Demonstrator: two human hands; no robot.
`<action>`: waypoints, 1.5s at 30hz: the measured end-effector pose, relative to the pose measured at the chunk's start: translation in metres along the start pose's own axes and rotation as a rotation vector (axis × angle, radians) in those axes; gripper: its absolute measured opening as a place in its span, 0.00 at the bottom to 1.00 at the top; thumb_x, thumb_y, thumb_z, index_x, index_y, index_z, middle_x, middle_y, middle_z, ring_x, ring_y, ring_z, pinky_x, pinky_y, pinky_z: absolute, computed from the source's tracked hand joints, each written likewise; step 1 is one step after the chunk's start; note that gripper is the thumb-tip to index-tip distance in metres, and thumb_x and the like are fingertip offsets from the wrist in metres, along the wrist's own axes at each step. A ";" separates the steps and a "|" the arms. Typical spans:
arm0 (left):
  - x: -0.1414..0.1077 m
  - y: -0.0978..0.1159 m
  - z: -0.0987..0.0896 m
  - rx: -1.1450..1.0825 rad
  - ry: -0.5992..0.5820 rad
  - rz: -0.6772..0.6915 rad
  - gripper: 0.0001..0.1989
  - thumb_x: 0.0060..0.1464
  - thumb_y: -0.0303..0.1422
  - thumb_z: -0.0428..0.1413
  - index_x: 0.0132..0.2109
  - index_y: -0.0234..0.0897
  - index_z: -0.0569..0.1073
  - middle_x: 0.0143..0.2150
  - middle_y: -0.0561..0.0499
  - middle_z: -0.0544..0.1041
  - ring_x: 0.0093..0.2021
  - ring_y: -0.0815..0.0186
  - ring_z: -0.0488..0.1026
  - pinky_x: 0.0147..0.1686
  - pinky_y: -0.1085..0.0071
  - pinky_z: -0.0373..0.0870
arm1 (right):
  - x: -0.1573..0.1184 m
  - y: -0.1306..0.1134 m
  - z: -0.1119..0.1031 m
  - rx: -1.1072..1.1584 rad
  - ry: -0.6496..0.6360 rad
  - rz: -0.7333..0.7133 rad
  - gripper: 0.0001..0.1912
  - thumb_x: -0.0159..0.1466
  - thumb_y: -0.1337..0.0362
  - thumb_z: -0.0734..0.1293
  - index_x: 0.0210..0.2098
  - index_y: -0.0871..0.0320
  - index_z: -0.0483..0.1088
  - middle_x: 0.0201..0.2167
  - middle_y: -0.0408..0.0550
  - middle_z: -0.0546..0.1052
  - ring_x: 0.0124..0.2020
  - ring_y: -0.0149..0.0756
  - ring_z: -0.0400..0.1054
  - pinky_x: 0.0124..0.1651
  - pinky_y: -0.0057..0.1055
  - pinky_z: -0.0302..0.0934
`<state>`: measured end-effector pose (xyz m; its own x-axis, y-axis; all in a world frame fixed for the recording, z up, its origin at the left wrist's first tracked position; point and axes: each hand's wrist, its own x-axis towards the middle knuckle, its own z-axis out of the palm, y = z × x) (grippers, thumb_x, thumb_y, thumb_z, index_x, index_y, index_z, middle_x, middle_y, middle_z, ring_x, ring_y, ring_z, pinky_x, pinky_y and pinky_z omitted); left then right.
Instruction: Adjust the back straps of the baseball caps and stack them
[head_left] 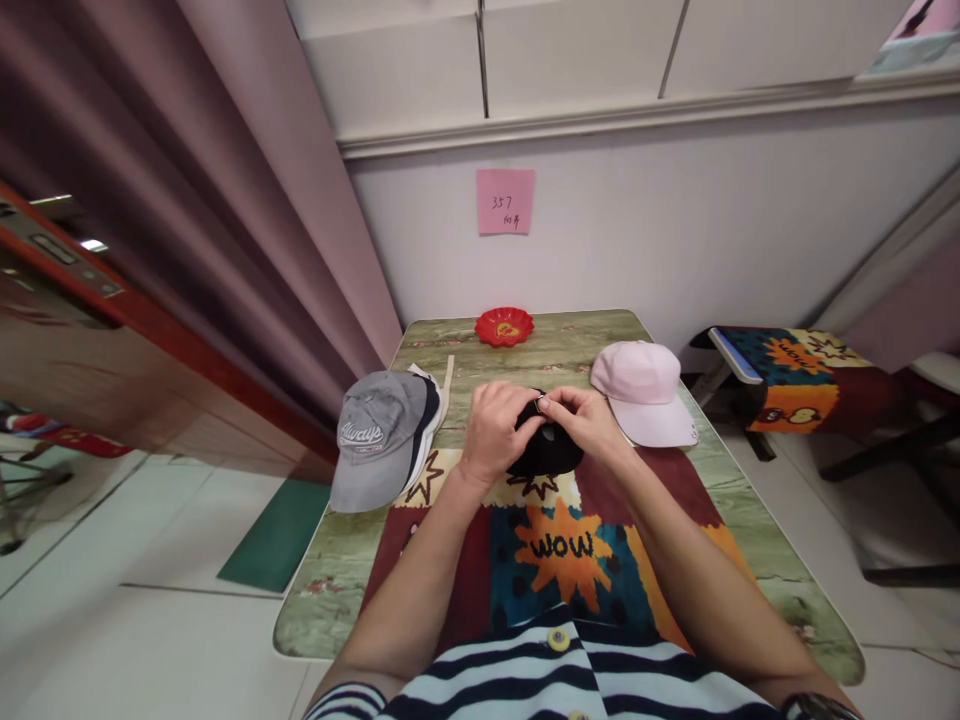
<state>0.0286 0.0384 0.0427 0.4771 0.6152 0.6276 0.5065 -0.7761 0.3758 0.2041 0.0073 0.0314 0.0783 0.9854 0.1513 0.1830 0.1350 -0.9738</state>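
Observation:
A black cap (551, 455) is held over the middle of the table, partly covered by my fingers. My left hand (491, 430) grips its left side, fingers curled around it. On the other side, my right hand (589, 420) pinches the cap's upper edge, where a small shiny piece (540, 402) shows, perhaps a strap buckle. To the left lies a stack of caps with a grey "Always" cap (379, 430) on top. A pale pink cap (646, 385) rests to the right, brim toward me.
The green wood-patterned table (322, 600) carries a colourful "WOW" cloth (562, 550) and, at its far edge, a red scalloped dish (505, 327). A pink note (505, 201) is on the wall. Left are a curtain (300, 200) and a door edge; another cloth-covered table (802, 370) stands right.

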 end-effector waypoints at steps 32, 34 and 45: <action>-0.005 0.014 -0.005 -0.864 0.005 -0.775 0.18 0.43 0.36 0.67 0.41 0.35 0.73 0.36 0.52 0.77 0.17 0.76 0.69 0.13 0.78 0.62 | -0.017 -0.018 0.002 0.239 0.100 0.175 0.22 0.53 0.45 0.75 0.33 0.58 0.75 0.24 0.46 0.78 0.20 0.26 0.59 0.23 0.26 0.52; -0.006 0.014 -0.002 -0.900 0.030 -0.775 0.19 0.42 0.36 0.68 0.41 0.35 0.73 0.37 0.52 0.78 0.18 0.76 0.70 0.14 0.79 0.63 | -0.016 -0.015 0.005 0.227 0.089 0.183 0.23 0.53 0.45 0.75 0.33 0.59 0.76 0.22 0.44 0.77 0.19 0.26 0.58 0.23 0.26 0.50; -0.008 0.005 0.007 -1.037 0.074 -0.823 0.22 0.38 0.35 0.71 0.41 0.33 0.74 0.33 0.52 0.78 0.21 0.74 0.72 0.17 0.78 0.67 | -0.017 -0.004 0.010 0.199 0.087 0.219 0.24 0.54 0.43 0.72 0.33 0.59 0.75 0.19 0.41 0.71 0.17 0.25 0.51 0.22 0.27 0.42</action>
<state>0.0327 0.0302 0.0346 0.2401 0.9707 -0.0092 -0.1680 0.0508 0.9845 0.1920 -0.0089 0.0314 0.1798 0.9818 -0.0604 -0.0428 -0.0536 -0.9976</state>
